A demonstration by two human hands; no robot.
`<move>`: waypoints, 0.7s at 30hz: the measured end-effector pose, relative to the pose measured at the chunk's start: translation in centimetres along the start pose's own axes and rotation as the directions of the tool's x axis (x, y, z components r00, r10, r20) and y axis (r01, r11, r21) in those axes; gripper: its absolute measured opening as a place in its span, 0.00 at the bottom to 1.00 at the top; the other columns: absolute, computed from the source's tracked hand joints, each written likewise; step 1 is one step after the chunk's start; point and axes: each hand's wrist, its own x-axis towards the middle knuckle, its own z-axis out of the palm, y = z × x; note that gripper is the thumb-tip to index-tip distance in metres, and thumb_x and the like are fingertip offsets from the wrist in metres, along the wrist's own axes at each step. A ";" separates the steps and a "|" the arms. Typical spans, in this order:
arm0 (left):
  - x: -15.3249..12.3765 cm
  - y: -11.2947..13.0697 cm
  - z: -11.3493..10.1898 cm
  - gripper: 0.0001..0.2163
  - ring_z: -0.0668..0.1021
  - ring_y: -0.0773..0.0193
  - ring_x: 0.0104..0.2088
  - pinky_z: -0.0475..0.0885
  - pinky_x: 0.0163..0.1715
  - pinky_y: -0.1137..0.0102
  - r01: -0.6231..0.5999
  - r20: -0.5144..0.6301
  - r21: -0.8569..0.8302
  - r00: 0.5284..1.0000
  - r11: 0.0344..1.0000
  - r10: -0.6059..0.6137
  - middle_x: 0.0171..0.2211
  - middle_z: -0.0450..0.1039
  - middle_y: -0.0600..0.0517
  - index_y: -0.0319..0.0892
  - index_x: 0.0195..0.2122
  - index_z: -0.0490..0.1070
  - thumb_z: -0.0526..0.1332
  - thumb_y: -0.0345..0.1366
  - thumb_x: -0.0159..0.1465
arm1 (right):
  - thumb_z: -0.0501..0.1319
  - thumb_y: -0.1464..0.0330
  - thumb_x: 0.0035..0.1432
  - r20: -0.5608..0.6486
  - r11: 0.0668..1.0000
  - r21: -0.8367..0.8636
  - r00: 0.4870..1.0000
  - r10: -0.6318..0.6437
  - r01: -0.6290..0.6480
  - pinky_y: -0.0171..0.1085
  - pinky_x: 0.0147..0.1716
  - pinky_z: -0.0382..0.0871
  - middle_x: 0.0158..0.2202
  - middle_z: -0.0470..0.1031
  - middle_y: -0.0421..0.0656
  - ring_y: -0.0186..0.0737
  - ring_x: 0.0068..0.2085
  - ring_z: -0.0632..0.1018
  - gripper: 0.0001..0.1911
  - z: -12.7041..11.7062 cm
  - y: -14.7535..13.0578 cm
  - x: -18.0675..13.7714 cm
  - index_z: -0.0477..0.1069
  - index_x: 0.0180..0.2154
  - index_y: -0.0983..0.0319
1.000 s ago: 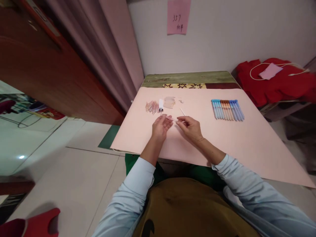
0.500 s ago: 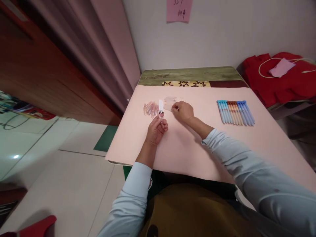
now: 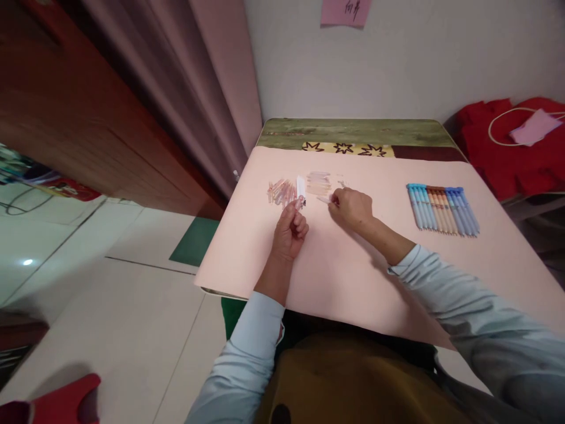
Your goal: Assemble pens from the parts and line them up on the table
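My left hand point(image 3: 290, 234) is closed, its thumb and fingertips pinching a small clear pinkish pen part point(image 3: 301, 200). Just beyond it lie a white strip point(image 3: 301, 184) with dark bits at its near end and a pile of clear pinkish pen parts point(image 3: 280, 191). To the right, my right hand point(image 3: 354, 209) pinches a pale, tapered pen barrel point(image 3: 323, 200) close above the table, its tip pointing left. Several similar pale pen barrels point(image 3: 318, 181) lie side by side behind that hand. Tiny parts point(image 3: 341, 183), too small to name, lie near them.
On the right of the pink table cover point(image 3: 353, 277) is a row of pens point(image 3: 442, 211) in light blue, brown and darker blue. A red cloth point(image 3: 494, 138) with a pale cable lies beyond the right edge. A wall and a curtain point(image 3: 220, 88) border the table.
My right hand has drawn back from the row of pale barrels, and one barrel now shows in its fingers. My left hand keeps its pinch. The view has shifted slightly.
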 end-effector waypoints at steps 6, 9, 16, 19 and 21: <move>0.0 0.1 -0.1 0.09 0.64 0.75 0.18 0.55 0.15 0.79 -0.004 0.025 -0.083 1.000 0.997 0.006 0.21 0.60 0.59 0.42 0.34 0.67 0.66 0.39 0.62 | 0.57 0.59 0.60 0.048 0.994 0.106 0.998 0.036 -0.041 0.39 0.39 0.68 0.38 0.80 0.47 0.46 0.41 0.78 0.14 -0.7 -3.8 1.6 0.78 0.39 0.60; -0.1 0.1 0.0 0.08 0.66 0.75 0.19 0.57 0.16 0.79 0.011 0.004 -0.065 1.000 0.998 -0.011 0.22 0.63 0.58 0.40 0.39 0.70 0.63 0.40 0.65 | 0.59 0.56 0.59 0.120 0.989 0.111 0.989 0.083 -0.096 0.41 0.41 0.70 0.39 0.80 0.53 0.49 0.42 0.79 0.19 -0.3 -6.5 3.1 0.79 0.38 0.64; -0.2 0.0 -0.1 0.06 0.71 0.74 0.22 0.63 0.21 0.78 0.028 0.025 -0.070 0.999 0.997 -0.027 0.26 0.71 0.54 0.38 0.39 0.71 0.61 0.36 0.65 | 0.64 0.64 0.54 0.176 0.970 0.096 0.963 0.205 -0.224 0.43 0.42 0.73 0.42 0.79 0.57 0.51 0.44 0.80 0.19 0.5 -8.0 4.4 0.78 0.45 0.68; -0.2 -0.2 -0.1 0.06 0.75 0.70 0.27 0.70 0.29 0.74 0.025 0.032 -0.034 0.999 0.999 -0.024 0.32 0.76 0.49 0.38 0.38 0.71 0.62 0.35 0.63 | 0.64 0.67 0.52 0.190 0.951 0.129 0.949 0.253 -0.280 0.42 0.41 0.73 0.41 0.80 0.56 0.50 0.43 0.80 0.17 0.2 -7.7 4.5 0.78 0.43 0.67; -0.3 -0.2 -0.1 0.06 0.77 0.68 0.31 0.72 0.36 0.70 0.011 0.035 0.002 0.999 1.000 -0.011 0.36 0.77 0.47 0.39 0.37 0.70 0.63 0.35 0.62 | 0.64 0.66 0.51 0.176 0.943 0.155 0.947 0.267 -0.294 0.41 0.40 0.72 0.38 0.81 0.55 0.49 0.41 0.80 0.14 -0.3 -7.1 4.3 0.79 0.39 0.67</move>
